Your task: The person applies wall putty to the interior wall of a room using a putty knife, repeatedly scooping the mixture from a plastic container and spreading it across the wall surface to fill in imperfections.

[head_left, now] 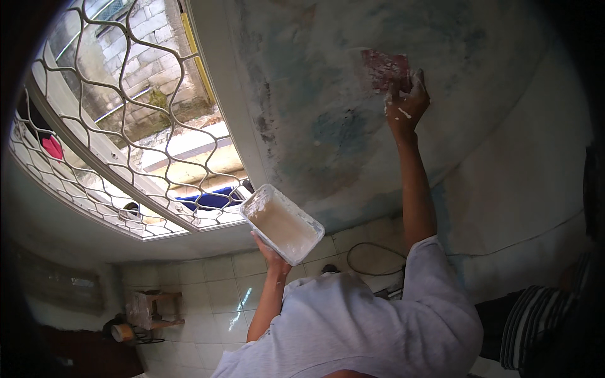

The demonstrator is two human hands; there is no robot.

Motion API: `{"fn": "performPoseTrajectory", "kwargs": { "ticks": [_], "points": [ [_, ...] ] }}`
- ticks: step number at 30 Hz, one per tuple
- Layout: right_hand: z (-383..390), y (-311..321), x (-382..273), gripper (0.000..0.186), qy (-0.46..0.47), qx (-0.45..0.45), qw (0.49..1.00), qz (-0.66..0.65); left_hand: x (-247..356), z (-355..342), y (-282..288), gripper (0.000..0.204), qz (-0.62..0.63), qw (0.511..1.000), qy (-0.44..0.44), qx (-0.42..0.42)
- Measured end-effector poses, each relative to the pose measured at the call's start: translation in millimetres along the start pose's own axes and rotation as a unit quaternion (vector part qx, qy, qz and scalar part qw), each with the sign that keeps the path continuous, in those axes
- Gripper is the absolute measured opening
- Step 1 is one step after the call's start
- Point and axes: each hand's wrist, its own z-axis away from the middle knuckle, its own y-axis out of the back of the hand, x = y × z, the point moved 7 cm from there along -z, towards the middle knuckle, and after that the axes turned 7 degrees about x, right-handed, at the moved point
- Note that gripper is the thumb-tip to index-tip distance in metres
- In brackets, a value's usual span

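My right hand [408,104], spotted with white paste, is closed round a flat red putty scraper [383,68]. The scraper's blade lies against the patchy white and blue-grey wall [302,82], or very close to it. White smears cover part of its red face. Lower and to the left, my left hand [272,257] grips a white rectangular plastic tub [309,219] from below. Pale paste coats the tub's inner walls and bottom. The tub is tilted, its opening facing up toward me, and most of my left fingers are hidden beneath it.
A window with a wavy metal grille [170,113] is left of the wall. On the tiled floor [214,277] stand a small wooden stool [154,309] and, nearer the wall, a looped cable [376,244]. Striped cloth [526,324] hangs at the lower right.
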Motion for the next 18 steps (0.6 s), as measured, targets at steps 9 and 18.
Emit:
{"fn": "performPoseTrajectory", "kwargs": {
  "ticks": [9, 18],
  "points": [
    [48, 4, -55, 0.015, -0.029, -0.055, 0.975, -0.212, -1, -1, 2, 0.075, 0.020, 0.999, 0.029, 0.026],
    [44, -55, -85, 0.029, 0.091, -0.110, 0.990, 0.010, 13, -7, 2, 0.074, 0.024, 0.999, 0.028, 0.008]
  ]
}}
